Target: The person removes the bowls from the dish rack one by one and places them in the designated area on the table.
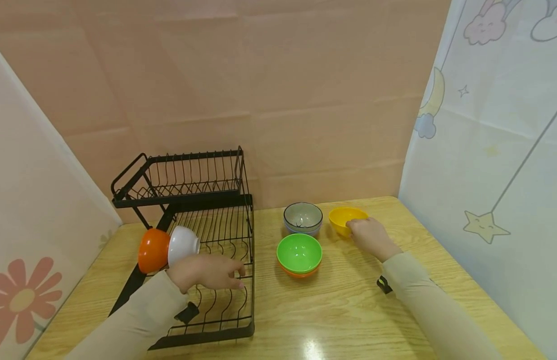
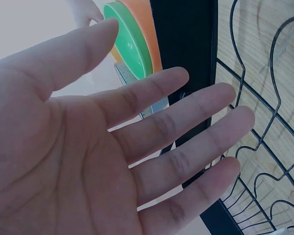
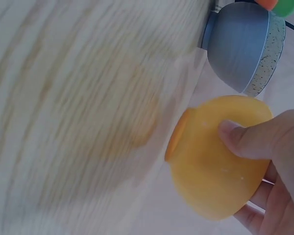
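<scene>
My right hand [image 1: 372, 237] pinches the near wall of a yellow bowl [image 1: 343, 216], thumb on its outside and the other fingers over the rim. In the right wrist view that yellow bowl [image 3: 215, 161] shows its foot just above the wooden table. Over the lower level of a black dish rack [image 1: 253, 300], my left hand [image 1: 210, 271] is held with nothing in it; its fingers [image 2: 206, 105] are spread and nearly straight in the left wrist view. Behind that hand, a white bowl [image 1: 182, 242] and an orange bowl [image 1: 153, 250] stand on edge in the rack.
Mid-table, a green bowl [image 1: 299, 253] sits nested in an orange one [image 1: 301, 274]. Behind them is a grey speckled bowl [image 1: 303, 216] stacked on a bluish one [image 1: 305, 231]. The rack's upper tier [image 1: 179, 197] rises at the back left. Cloth walls [image 1: 485, 150] enclose the table.
</scene>
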A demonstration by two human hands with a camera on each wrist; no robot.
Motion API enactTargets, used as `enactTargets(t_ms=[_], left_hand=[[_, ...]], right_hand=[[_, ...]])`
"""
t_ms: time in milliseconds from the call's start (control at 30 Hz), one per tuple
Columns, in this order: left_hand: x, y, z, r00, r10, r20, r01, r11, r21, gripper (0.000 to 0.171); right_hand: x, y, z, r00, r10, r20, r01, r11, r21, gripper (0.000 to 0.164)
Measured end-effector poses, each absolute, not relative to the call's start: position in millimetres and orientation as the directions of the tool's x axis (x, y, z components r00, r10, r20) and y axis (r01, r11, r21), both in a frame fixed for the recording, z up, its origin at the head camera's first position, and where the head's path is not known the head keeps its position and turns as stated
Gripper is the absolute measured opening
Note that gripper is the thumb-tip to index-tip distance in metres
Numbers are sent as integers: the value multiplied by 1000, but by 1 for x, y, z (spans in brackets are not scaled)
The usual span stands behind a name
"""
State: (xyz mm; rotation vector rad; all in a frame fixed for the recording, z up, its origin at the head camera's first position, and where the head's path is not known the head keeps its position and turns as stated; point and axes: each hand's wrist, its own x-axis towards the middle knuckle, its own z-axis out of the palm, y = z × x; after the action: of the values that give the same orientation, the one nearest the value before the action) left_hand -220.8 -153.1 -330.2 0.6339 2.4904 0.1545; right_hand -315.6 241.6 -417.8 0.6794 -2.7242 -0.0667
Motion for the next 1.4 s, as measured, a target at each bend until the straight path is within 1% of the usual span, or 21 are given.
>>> enactTargets(t_ms=[133,333,700,967,1233,1400], left_hand=[[-221,-154,-330,-731,471,-493,407,882,240,38],[-221,-154,-330,-734,466,-494,405,884,233,40],[-223,-156,-333,-735,462,-497,394,887,242,41],[-222,-157,-333,-738,458,-496,386,889,246,40],[-221,-156,-334,-737,457,-499,379,890,255,39],[-220,-155,-333,-742,451,-496,375,893,250,39]], right_hand=[[-316,243,-419,-833,-469,292,-454,882,122,14],[-318,245,-421,-827,-483,286,-465,875,132,14],[-323,244,-414,-870,-458,183,-456,888,55,8],[-330,242,-416,-897,-425,121,-424,905,33,22],[-333,242,-417,-898,-429,97,-430,903,3,12],[-333,243,-417,-901,-425,87,-428,904,-17,11]])
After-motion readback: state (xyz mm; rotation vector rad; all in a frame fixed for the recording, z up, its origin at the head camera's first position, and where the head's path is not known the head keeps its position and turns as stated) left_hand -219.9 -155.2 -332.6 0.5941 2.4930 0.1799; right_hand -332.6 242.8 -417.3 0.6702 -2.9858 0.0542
